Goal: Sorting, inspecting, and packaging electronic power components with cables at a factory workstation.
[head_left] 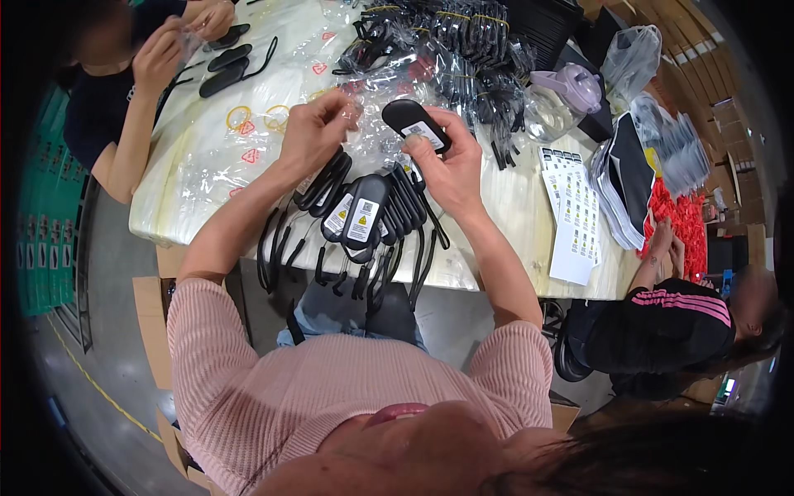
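My right hand [451,165] grips a flat, rounded black device [404,116] with a white label on it, the thumb pressed near the label. To its left, my left hand [314,136] is closed with thumb and fingers pinched together beside clear plastic wrapping [385,87]; what the fingertips hold is too small to make out. Below both hands, at the near table edge, lies a pile of similar labelled black devices [364,211]. Their black wrist straps [385,277] hang over the edge.
Bagged black devices [463,33] heap up at the far side. Label sheets [572,215], a lilac-lidded clear jug [571,89] and a black folder [624,182] stand right. Co-workers sit left [103,107] and right [670,326]. Yellow rubber bands [238,117] lie left on the table [186,178].
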A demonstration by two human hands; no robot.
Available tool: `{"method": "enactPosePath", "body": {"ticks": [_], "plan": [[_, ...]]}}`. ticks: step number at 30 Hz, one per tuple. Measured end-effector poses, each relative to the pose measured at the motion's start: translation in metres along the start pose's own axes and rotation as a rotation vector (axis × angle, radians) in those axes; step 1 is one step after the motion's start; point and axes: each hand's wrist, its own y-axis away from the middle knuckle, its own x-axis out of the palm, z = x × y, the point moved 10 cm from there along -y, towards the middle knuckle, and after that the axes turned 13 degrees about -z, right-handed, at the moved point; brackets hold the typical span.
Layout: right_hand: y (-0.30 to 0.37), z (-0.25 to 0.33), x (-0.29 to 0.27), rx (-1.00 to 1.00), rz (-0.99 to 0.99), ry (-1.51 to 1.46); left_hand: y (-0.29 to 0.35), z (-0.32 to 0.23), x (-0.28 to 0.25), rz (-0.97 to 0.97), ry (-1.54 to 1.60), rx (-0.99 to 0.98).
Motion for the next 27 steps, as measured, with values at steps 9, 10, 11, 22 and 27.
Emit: {"method": "enactPosePath", "body": {"ticks": [9,10,11,22,27], "plan": [[0.019,0.025,0.037,-0.175,0.188,0.345,-0.006,-0.013,-0.001,-0.134,0.567,-0.189],[0.018,0.024,0.037,-0.167,0.188,0.403,-0.005,-0.016,-0.002,-0.142,0.611,-0.160],[0.017,0.022,0.037,-0.159,0.188,0.461,-0.004,-0.019,-0.003,-0.150,0.655,-0.132],[0.012,0.014,0.023,-0.091,0.042,0.363,0.010,-0.026,-0.003,-0.128,0.196,0.073],[0.014,-0.004,0.024,0.051,0.077,0.179,0.007,-0.031,-0.010,-0.202,0.214,0.121]]}}
